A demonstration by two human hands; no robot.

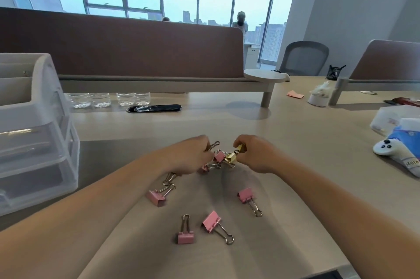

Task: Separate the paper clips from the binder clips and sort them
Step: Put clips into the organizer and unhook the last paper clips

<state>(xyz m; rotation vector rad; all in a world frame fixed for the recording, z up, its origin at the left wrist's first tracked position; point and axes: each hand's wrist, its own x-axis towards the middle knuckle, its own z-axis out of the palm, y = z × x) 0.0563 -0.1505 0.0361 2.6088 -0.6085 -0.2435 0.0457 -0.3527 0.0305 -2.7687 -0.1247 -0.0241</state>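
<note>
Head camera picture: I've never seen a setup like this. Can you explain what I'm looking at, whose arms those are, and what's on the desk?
There is no machine here. A person wears a camera on the head, so you look down along their own bare arms. The left hand grips one side of a tangle of clips, and the right hand pinches a gold binder clip at its other side. Four loose pink binder clips lie nearer on the beige desk. A clear drawer unit stands at the left, and water bottles stand at the back. I cannot make out any paper clips.
</note>
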